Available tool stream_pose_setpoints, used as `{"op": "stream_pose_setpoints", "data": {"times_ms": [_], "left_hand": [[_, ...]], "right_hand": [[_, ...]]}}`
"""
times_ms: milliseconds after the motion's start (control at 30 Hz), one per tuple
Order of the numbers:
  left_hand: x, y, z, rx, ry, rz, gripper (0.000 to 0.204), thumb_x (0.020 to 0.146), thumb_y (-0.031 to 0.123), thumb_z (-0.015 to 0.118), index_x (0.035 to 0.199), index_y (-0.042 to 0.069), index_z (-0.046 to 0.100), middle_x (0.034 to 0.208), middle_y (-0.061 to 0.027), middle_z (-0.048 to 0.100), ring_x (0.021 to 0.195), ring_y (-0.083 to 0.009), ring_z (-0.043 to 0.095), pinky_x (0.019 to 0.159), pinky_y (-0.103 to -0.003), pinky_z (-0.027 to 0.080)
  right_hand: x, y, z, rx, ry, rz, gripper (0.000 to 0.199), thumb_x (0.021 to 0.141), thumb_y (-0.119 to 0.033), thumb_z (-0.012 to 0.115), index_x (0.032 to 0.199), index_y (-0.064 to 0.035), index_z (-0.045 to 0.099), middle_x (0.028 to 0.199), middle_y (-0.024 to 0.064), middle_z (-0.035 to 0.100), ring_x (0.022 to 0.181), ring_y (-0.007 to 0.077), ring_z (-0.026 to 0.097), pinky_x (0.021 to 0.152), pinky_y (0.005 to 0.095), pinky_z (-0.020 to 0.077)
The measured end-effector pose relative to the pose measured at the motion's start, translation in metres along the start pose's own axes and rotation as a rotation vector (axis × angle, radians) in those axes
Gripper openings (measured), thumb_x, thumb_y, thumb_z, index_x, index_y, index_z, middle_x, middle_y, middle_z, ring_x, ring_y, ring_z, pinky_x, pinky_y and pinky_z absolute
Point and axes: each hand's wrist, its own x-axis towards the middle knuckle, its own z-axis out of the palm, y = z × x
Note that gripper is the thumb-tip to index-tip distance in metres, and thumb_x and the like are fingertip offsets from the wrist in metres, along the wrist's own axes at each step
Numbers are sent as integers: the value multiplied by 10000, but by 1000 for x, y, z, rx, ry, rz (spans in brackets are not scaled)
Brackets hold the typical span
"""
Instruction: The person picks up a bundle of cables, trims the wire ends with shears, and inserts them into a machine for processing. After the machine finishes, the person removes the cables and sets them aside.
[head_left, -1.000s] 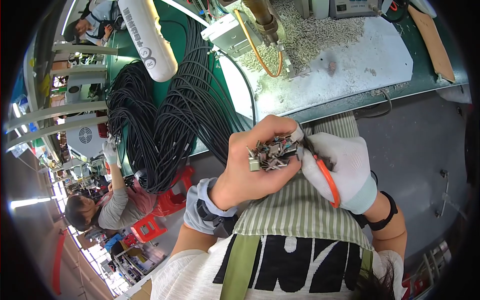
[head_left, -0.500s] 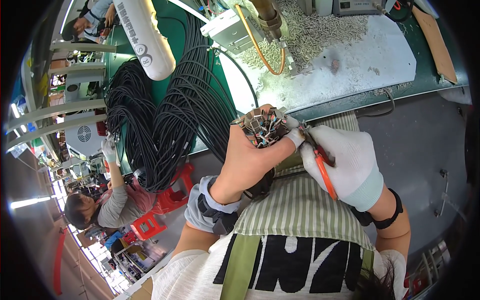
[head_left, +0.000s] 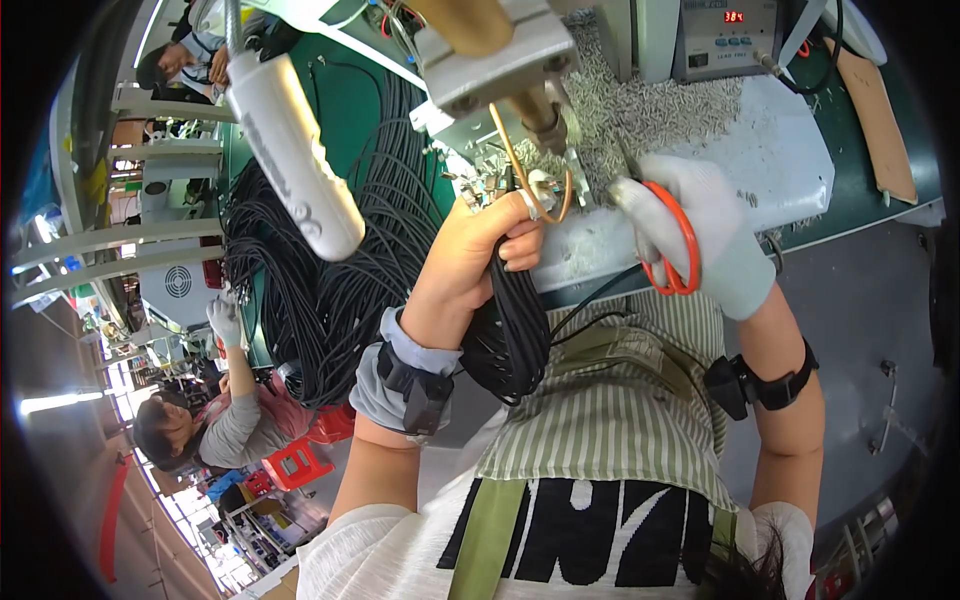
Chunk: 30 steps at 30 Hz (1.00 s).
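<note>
Counter (head_left: 352, 118): green top, spanning roughly 9 to 3 o'clock about the centre of view; a thick heap of black cables (head_left: 290, 300) lies on it at 9 to 10 o'clock, strands running up toward 11. At 1 to 2 o'clock a flat white sheet (head_left: 790, 172) rests on the green, strewn with many small silvery pieces (head_left: 690, 108), densest toward 1 and thinning toward the near edge. Beyond these, between 1 and 2, sits a grey control box (head_left: 728, 62) with a lit red display, its base partly hidden; a long tan strip (head_left: 876, 125) lies at 2.
</note>
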Motion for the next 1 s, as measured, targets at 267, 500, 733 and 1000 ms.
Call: {"op": "stream_pose_setpoints", "data": {"times_ms": [267,500,733,1000], "left_hand": [[23,8,-4,230,-47,18,165,850,56,567,705,67,490,541,16,417,447,-62,368,418,-227,291],[21,13,8,528,128,115,67,777,68,643,772,31,588,573,-5,510,458,-79,436,430,-238,345],[20,10,10,749,187,240,166,729,86,685,860,1,630,664,1,586,552,-61,509,494,-226,414],[20,10,14,816,181,302,202,706,74,694,885,-7,649,740,1,619,644,-70,551,581,-232,460]], "right_hand": [[44,-6,-3,240,-216,269,262,859,-169,566,688,23,518,485,50,497,359,119,479,334,260,363],[52,2,-2,262,-237,172,268,834,-173,582,682,38,517,497,59,506,367,124,492,330,265,365],[54,7,1,224,-243,28,230,808,-158,586,710,44,536,511,69,519,366,124,491,336,263,368],[55,15,-1,278,-314,10,215,808,-168,613,750,34,567,520,66,532,379,121,503,351,255,381]]}}
